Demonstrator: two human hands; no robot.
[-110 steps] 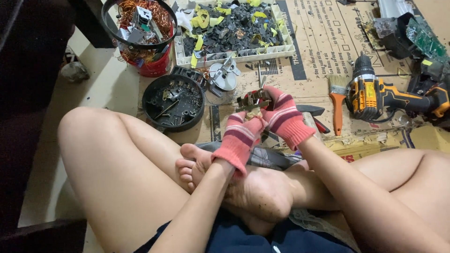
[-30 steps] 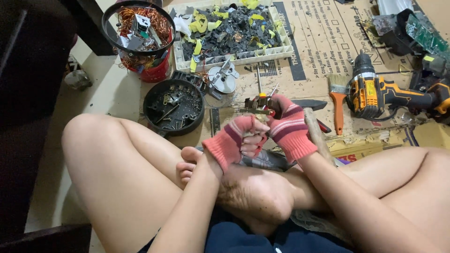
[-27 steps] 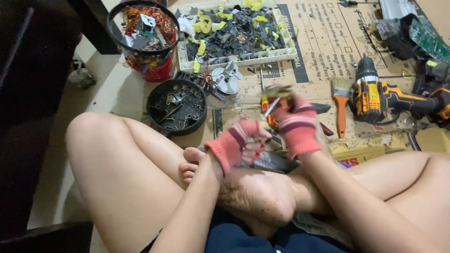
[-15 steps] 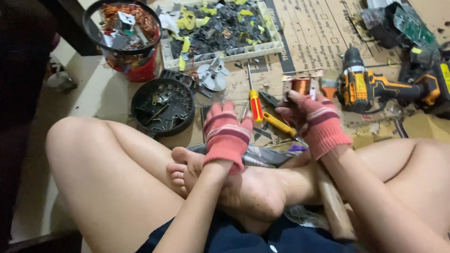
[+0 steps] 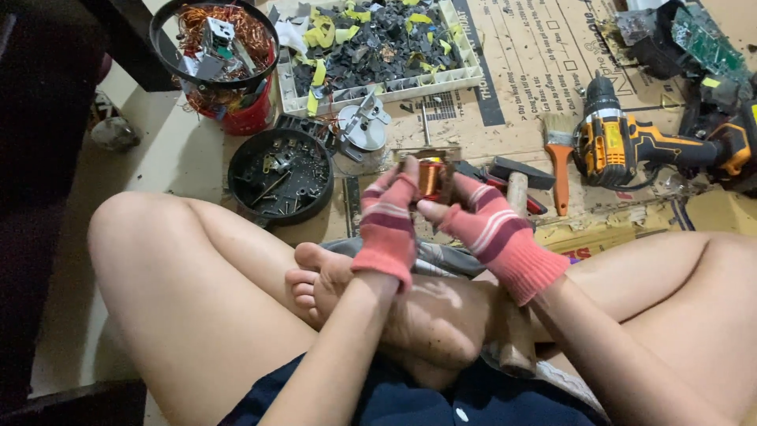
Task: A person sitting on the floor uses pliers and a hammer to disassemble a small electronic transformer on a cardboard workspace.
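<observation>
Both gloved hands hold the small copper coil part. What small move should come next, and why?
Probably turn the copper coil part slowly between the left hand and right hand to inspect it. Both hands already pinch it above the cardboard, and neither holds a tool.

It was a makeshift floor workshop: flattened cardboard (image 5: 544,47) carried a cordless drill (image 5: 631,146), a scrap tray (image 5: 378,47) and a copper-wire bucket (image 5: 225,63).

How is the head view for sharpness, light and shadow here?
Head view: mostly sharp; both gloved hands, left hand and right hand, read clearly around the copper coil. Even light on the cardboard; left edge falls dark. Slight wide-angle stretch at the knees.
</observation>
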